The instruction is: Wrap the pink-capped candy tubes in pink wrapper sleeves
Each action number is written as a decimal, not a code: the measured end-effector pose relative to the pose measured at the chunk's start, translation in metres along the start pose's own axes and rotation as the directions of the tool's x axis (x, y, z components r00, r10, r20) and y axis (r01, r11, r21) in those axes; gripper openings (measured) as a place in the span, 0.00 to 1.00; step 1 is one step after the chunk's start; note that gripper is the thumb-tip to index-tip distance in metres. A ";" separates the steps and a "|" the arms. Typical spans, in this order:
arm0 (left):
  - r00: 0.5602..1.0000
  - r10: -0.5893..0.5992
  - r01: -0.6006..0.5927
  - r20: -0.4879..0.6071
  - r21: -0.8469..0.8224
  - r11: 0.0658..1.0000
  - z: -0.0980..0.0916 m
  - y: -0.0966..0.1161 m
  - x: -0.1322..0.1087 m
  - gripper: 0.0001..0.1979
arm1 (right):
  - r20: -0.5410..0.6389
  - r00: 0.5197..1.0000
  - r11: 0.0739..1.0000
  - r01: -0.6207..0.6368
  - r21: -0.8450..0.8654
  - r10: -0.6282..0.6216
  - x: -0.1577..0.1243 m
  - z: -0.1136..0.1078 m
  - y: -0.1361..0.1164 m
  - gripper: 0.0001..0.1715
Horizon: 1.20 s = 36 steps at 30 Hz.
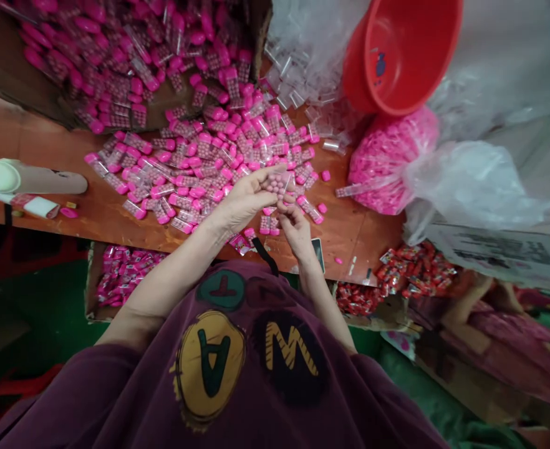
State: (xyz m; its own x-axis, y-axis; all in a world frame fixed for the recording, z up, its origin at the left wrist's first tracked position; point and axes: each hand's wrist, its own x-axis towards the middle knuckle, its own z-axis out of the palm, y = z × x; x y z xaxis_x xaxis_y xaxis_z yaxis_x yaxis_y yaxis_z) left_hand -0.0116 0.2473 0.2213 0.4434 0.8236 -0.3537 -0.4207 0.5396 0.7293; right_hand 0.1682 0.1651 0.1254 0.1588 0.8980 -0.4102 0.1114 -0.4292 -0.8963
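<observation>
My left hand [247, 196] is closed on a small clear candy bottle [277, 182] filled with pale pink balls, held above the table. Against its lower end are the bent fingertips of my right hand [297, 229], pinched together; what they grip is hidden. Around and beyond my hands lies a wide heap of similar candy bottles [200, 168] with bright pink caps. A loose pink cap [322, 207] rests on the table to the right.
A big cardboard box [32, 103] spills capped bottles at the back left. Behind stand clear empty bottles [294, 78], a red bucket [403, 56] and a bag of pink caps [387, 162]. Boxes of pink packets [128, 274] and red packets [410, 268] flank me. Another person's arm [466, 312] is at right.
</observation>
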 end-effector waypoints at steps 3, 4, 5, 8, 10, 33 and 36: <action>0.999 -0.032 0.031 0.026 0.014 0.999 0.018 -0.012 -0.003 0.30 | -0.015 1.000 1.000 0.008 0.009 -0.008 -0.012 -0.009 0.007 0.12; 0.998 -0.044 0.043 0.036 0.024 0.999 0.024 -0.017 -0.003 0.29 | -0.023 1.000 1.000 0.008 0.009 -0.008 -0.016 -0.013 0.008 0.12; 0.997 -0.057 0.056 0.047 0.031 0.998 0.030 -0.021 -0.004 0.28 | -0.029 1.000 1.000 0.008 0.010 -0.008 -0.020 -0.016 0.009 0.12; 0.993 -0.102 0.099 0.060 0.040 0.994 0.044 -0.032 -0.005 0.27 | -0.063 0.998 1.000 0.016 0.021 -0.015 -0.033 -0.028 0.013 0.13; 0.988 -0.143 0.140 0.057 0.054 0.989 0.052 -0.036 -0.007 0.29 | -0.095 0.995 0.999 0.011 0.038 -0.007 -0.041 -0.037 0.016 0.13; 0.953 -0.284 0.273 0.108 0.100 0.957 0.097 -0.055 0.000 0.23 | -0.234 0.963 0.986 -0.107 0.128 0.135 -0.068 -0.075 0.041 0.16; 0.954 -0.283 0.274 0.100 0.091 0.957 0.098 -0.052 -0.002 0.20 | -0.218 0.967 0.986 -0.103 0.129 0.129 -0.065 -0.072 0.040 0.17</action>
State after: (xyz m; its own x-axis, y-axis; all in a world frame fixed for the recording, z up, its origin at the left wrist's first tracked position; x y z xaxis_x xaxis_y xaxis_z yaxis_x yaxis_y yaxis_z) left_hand 0.0873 0.2003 0.2412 0.6212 0.6156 -0.4848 -0.2092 0.7265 0.6545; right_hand 0.2331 0.0824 0.1286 0.3819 0.7923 -0.4759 -0.0329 -0.5029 -0.8637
